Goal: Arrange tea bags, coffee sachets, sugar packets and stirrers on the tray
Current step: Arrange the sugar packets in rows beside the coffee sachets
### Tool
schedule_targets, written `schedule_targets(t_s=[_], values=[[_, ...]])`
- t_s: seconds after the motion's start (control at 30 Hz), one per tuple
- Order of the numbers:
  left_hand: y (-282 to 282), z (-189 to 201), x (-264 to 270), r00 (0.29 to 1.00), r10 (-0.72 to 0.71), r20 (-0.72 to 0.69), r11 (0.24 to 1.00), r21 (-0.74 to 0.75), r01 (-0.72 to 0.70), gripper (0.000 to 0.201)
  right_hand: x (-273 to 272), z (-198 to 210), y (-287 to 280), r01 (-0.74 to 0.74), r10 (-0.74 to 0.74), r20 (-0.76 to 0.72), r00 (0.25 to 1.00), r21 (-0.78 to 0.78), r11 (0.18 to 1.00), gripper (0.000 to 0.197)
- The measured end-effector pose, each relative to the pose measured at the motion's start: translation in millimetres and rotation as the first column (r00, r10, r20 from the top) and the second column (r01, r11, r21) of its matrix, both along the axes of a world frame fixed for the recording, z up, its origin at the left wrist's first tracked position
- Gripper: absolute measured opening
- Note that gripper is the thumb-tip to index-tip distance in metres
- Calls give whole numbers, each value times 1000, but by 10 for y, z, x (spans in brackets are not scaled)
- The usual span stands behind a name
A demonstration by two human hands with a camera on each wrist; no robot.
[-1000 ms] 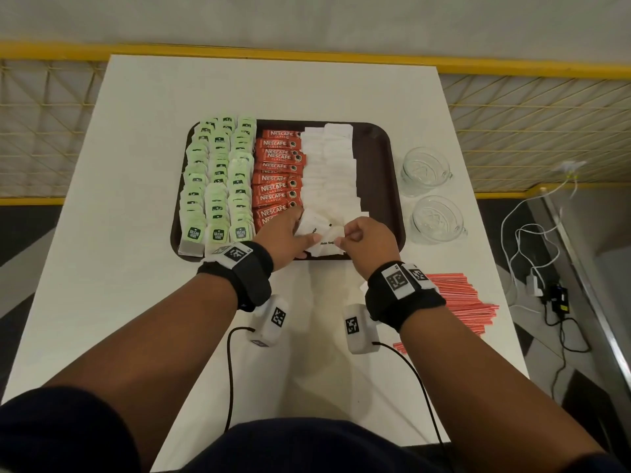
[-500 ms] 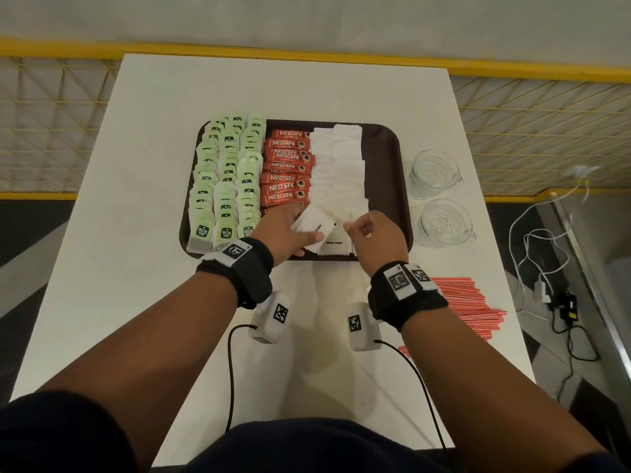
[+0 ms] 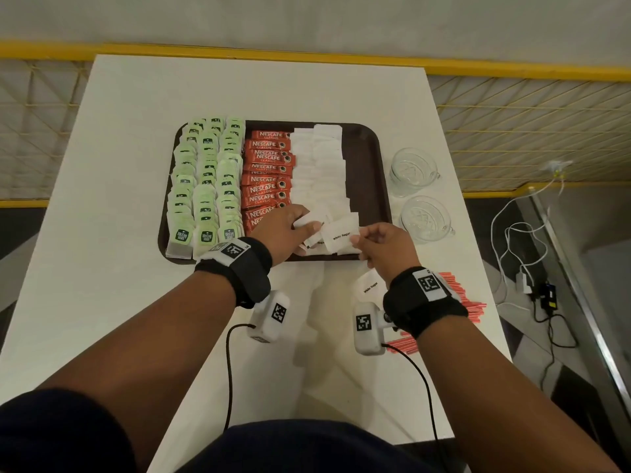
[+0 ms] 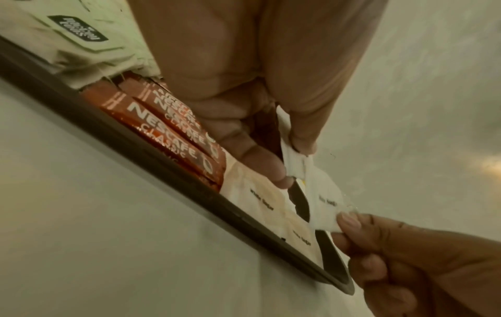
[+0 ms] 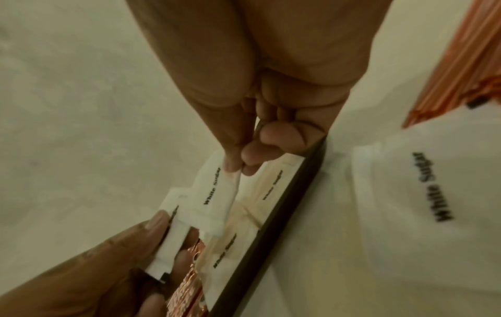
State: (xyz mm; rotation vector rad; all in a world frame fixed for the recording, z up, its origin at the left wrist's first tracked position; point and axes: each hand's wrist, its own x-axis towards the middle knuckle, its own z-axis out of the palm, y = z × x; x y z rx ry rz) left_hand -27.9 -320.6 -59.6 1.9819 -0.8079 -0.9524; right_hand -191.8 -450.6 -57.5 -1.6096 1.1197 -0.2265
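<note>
A dark brown tray (image 3: 375, 158) holds rows of green tea bags (image 3: 205, 186), red Nescafe coffee sachets (image 3: 269, 172) and white sugar packets (image 3: 321, 165). Over the tray's near edge, my left hand (image 3: 307, 227) pinches one white sugar packet (image 4: 294, 163) between thumb and forefinger. My right hand (image 3: 358, 238) pinches a second packet (image 3: 341, 235) marked "White Sugar" by its corner (image 5: 214, 197). The two packets overlap slightly. One more sugar packet (image 3: 370, 286) lies on the table by my right wrist. Red stirrers (image 3: 467, 302) lie on the table at the right.
Two glass cups (image 3: 411, 170) (image 3: 425, 218) stand right of the tray. The white table (image 3: 119, 268) ends at a yellow railing (image 3: 307, 58) at the back. Cables and a charger (image 3: 526, 281) lie on the floor at the right.
The two hands have drawn the sugar packets slightly apart at the tray's near edge, the right one moving a little to the right. Both hands stay over the same spot.
</note>
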Motion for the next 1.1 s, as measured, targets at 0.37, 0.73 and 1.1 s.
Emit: schedule_targets(t_s=[0.37,0.73,1.1], values=[[51,-34,9,1000,6,-30,994,113,-3,37,-61,-181,-30,5,-72,-262,962,-249,968,13],[-44,6,-24,911,-196,363,968,223,119,17,-186,9,-95,-226,60,-462,885,-313,922,11],[-84,-35,-35,888,-111,447,979,204,20,24,-355,163,-36,-583,301,-744,597,-145,800,48]])
